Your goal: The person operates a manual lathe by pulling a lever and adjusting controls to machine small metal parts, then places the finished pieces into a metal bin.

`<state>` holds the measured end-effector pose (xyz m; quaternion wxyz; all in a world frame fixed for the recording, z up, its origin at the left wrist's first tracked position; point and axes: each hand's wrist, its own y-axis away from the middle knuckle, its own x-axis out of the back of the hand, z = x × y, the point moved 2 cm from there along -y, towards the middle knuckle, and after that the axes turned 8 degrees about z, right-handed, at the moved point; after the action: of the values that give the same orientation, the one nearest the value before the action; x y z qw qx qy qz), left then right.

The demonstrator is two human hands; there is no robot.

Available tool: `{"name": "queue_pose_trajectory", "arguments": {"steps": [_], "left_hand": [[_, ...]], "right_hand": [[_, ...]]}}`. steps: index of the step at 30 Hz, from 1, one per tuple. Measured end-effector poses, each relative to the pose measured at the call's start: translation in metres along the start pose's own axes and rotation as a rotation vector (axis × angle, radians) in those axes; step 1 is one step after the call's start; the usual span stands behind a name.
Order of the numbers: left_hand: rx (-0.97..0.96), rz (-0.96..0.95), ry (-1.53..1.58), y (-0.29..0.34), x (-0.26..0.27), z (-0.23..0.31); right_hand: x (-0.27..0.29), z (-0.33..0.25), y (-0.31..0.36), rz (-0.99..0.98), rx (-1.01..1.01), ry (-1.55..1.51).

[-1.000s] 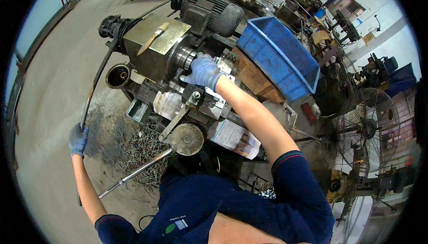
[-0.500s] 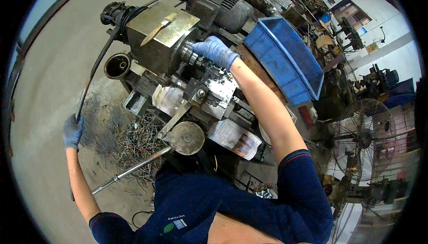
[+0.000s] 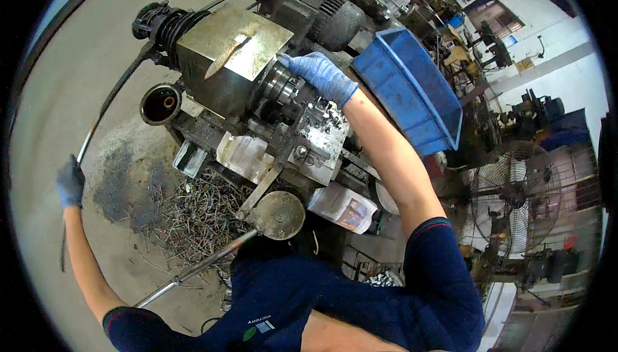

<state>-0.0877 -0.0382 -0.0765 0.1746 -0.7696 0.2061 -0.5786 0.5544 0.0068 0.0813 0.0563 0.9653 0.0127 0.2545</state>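
In a blue-grey glove, my left hand point(image 3: 69, 183) is wrapped round a long lever bar point(image 3: 96, 122) at the far left. The bar runs up to the back of a small lathe. My right hand point(image 3: 322, 78), gloved in light blue, is at the far side of the round metal chuck point(image 3: 282, 85), fingertips close to the headstock's edge. Its fingers are drawn together; what they hold, if anything, is hidden. A wooden-handled brush point(image 3: 226, 57) lies on the brass-coloured headstock cover point(image 3: 199, 38). Dark metal chips cover the tool slide point(image 3: 322, 127) beside the chuck.
A blue plastic bin point(image 3: 405, 88) stands right of the lathe, with a motor point(image 3: 315, 14) behind it. Thin metal scraps point(image 3: 199, 217) are piled on the floor. A round stool-like plate point(image 3: 278, 215) is close before me. A large fan point(image 3: 515, 197) stands at right.
My left hand has moved outward to the left and slightly up, swinging the lever bar with it. My right hand has shifted from the chuck's front face toward its far side by the headstock.
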Motion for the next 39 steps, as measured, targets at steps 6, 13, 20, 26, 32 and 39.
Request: {"name": "queue_pose_trajectory", "arguments": {"steps": [6,13,20,26,32,39], "left_hand": [[-0.008,-0.072,-0.075,-0.023,-0.017,-0.007],[-0.047,-0.092,-0.025,-0.014,-0.003,-0.02],[0.182,-0.277,0.124,-0.042,-0.026,-0.011],[0.442,-0.041,1.186,-0.003,-0.06,0.167],[-0.41,-0.538,0.487,0.027,-0.094,0.316],[-0.511,-0.59,0.256,-0.023,-0.06,0.316]], "right_hand": [[0.007,-0.023,0.017,0.036,0.175,0.366],[0.08,-0.015,0.103,0.416,0.416,0.331],[0.166,0.077,0.213,0.586,0.089,0.396],[0.19,0.145,0.296,0.666,-0.077,0.201],[0.196,0.192,0.381,0.859,-0.252,0.242],[0.238,0.297,0.427,0.967,-0.467,0.213]]}}
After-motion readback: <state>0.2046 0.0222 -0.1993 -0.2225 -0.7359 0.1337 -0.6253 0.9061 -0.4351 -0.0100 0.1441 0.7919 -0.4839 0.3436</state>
